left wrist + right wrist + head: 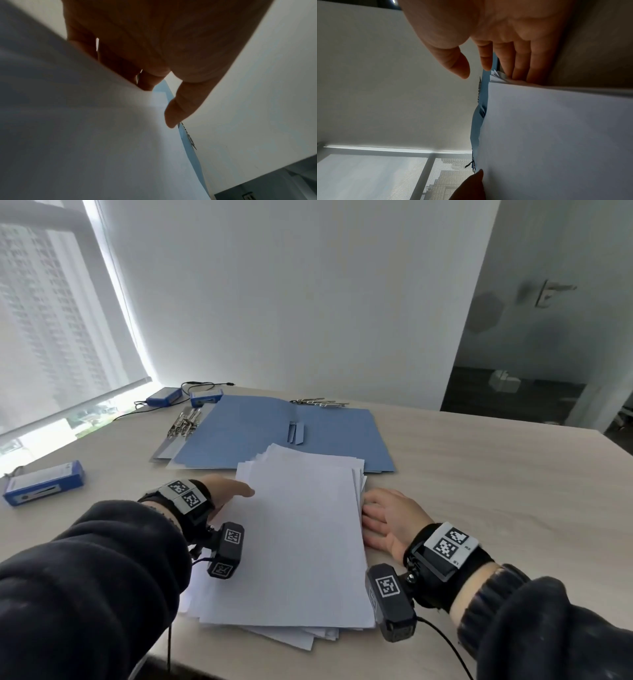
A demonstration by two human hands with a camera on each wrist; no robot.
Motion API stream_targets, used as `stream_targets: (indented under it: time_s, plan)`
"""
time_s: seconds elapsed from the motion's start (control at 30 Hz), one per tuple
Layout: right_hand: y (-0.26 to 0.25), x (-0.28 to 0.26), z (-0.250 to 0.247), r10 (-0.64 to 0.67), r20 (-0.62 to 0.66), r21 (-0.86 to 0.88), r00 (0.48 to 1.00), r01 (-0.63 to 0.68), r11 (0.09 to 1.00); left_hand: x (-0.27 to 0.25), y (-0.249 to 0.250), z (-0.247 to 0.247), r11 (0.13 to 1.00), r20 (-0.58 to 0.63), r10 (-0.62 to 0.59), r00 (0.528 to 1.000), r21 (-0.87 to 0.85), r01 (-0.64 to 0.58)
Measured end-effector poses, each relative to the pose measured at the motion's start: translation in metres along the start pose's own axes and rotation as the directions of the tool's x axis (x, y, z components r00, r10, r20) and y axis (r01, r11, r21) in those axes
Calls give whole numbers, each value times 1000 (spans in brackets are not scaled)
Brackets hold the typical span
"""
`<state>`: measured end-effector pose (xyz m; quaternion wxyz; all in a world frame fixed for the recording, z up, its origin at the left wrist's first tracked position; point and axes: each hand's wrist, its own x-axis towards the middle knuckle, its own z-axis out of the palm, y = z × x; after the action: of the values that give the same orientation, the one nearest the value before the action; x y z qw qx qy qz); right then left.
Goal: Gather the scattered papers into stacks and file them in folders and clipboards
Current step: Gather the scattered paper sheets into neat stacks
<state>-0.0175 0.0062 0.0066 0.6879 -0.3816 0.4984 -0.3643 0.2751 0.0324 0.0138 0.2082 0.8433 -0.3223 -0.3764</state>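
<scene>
Dark sleeves (85, 570) frame a loose stack of white papers (301, 535) on the table (479, 474), just short of the open blue folder (274, 433). Left hand (226, 491) and right hand (387, 518) lie with fingers straight against opposite long edges, gripping nothing, evidently squaring the sheets before filing.

Left hand (224, 491), at centre left of the frame, reaches forward with fingers hidden; right hand (387, 517), at centre right, lies flat, fingers straight.

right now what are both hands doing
left hand: open, fingers under the left edge of the paper stack, thumb on top.
right hand: open, straight fingers pressing the stack's right edge.
</scene>
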Motion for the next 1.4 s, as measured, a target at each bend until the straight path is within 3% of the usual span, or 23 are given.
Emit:
stream_targets:
  time_s: [0.13, 0.27, 0.4, 0.53, 0.7, 0.87, 1.03, 1.2, 1.3, 1.4]
  plan:
    - [-1, -1, -8, -9, 8, -12, 1000, 9, 1000, -8, 15, 9, 996, -48, 54, 997, 71, -50]
    - [-2, -2, -14, -12, 6, -8, 1000, 12, 1000, -11, 25, 8, 994, -53, 103, 993, 33, -101]
    - [-3, -3, -17, -23, 5, 1, 1000, 23, 1000, -12, 19, 10, 998, -40, 63, 997, 19, -63]
    - [-2, -3, -23, -26, 2, 2, 1000, 26, 1000, -15, 15, 15, 996, 9, 52, 999, -66, -52]
    - [-1, -3, -33, -41, -14, -12, 999, 41, 999, -26, 18, 21, 936, 162, 153, 975, -341, -90]
    - [0, -2, -46, -57, -36, -33, 998, 56, 998, -31, 22, 32, 888, 109, 303, 947, -394, -239]
    - [-1, 6, -68, -114, -128, -1, 985, 114, 993, -43, 35, 43, 743, 27, 469, 883, -552, -378]
    - [-15, 4, -92, -128, 9, 25, 992, 128, 991, -62, 63, 57, 533, -64, 634, 771, -686, -495]
    - [-35, -6, -107, -233, 24, -24, 972, 233, 972, -75, 81, 65, 443, -111, 687, 718, -720, -534]
    - [-57, -15, -120, -403, -34, -35, 915, 402, 915, -90, 102, 74, 345, -178, 728, 662, -740, -578]
